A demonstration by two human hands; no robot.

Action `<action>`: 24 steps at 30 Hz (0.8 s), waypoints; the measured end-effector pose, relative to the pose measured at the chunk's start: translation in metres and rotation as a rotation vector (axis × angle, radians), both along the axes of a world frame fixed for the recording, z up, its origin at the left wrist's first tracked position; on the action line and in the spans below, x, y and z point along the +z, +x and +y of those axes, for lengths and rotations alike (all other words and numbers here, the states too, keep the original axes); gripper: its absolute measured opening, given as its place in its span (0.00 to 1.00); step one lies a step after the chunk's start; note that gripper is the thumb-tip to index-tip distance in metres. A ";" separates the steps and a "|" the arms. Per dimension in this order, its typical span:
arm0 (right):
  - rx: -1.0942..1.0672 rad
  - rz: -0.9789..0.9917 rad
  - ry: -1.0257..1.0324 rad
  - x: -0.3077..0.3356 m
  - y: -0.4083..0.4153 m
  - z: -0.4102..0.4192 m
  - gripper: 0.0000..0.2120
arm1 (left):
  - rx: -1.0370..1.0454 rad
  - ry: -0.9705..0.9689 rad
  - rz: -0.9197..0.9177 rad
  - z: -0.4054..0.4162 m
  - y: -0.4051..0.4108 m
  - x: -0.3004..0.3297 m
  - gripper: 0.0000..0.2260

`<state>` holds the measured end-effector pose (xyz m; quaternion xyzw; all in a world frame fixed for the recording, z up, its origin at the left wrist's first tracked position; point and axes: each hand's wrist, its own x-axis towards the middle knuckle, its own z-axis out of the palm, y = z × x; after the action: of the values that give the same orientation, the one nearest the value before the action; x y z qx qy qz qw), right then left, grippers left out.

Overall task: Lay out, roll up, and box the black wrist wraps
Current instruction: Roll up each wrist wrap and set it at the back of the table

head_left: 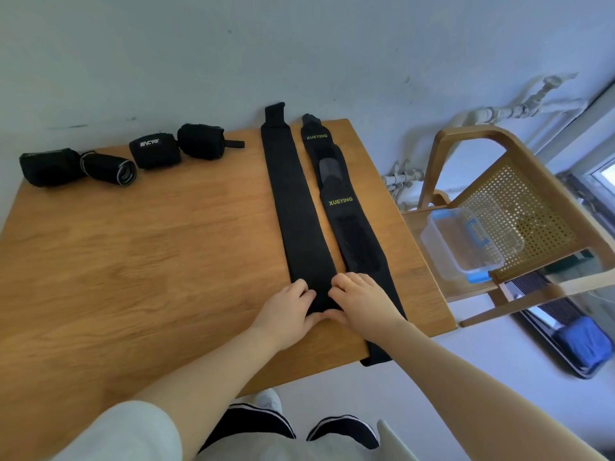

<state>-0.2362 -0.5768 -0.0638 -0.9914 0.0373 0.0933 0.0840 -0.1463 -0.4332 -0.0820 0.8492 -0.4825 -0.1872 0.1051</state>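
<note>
From the head view, two long black wraps lie flat side by side on the worktop (133, 261), running away from the person toward the wall. The plain wrap (293, 207) is on the left, and the branded wrap (346, 214) lies just beside it on the right, its near end hanging over the worktop's front edge. Both hands sit at the near end of the plain wrap: the left hand (286, 311) and the right hand (362, 304) each have fingers curled over the fabric, gripping it as though starting the first turn of a roll.

The likeliest trouble, I'd say, is a crooked start. If one hand turns ahead of the other, the roll will cone and come out loose. The right hand also lies over the edge of the branded wrap, so it could catch that fabric and drag it into the roll, or nudge the overhanging end off the worktop.

The far ends of both wraps butt up against the wall, so pulling back for tension could skew them.

Four rolled wraps (133, 158) sit at the far left, well clear. The box (466, 241) waits on a chair (519, 201) off to the right, away from the worktop, so a loosely rolled wrap could unwind while being carried across.
</note>
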 end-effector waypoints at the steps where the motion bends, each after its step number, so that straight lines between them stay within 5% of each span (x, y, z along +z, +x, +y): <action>1: 0.044 0.021 -0.052 0.001 0.001 -0.002 0.20 | 0.014 0.003 0.011 0.000 0.000 0.000 0.24; 7: 0.082 0.147 -0.097 0.014 0.020 -0.009 0.19 | 0.057 -0.022 0.039 -0.002 0.006 0.004 0.25; 11: 0.011 0.226 -0.063 0.017 0.034 -0.013 0.18 | -0.068 -0.090 -0.140 -0.002 0.009 0.004 0.20; 18: -0.642 0.207 0.592 0.002 0.054 -0.019 0.22 | -0.072 -0.065 -0.190 -0.004 0.019 0.004 0.24; 21: -0.698 0.073 0.326 0.004 0.065 -0.013 0.13 | -0.012 -0.078 -0.176 -0.008 0.025 0.003 0.22; 24: -0.456 -0.055 0.086 0.003 0.063 0.001 0.12 | 0.029 -0.073 -0.147 -0.011 0.038 0.006 0.20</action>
<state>-0.1736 -0.5758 -0.0603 -0.9550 0.2539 0.0462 0.1461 -0.1079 -0.4445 -0.0764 0.8631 -0.4831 -0.1053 0.1028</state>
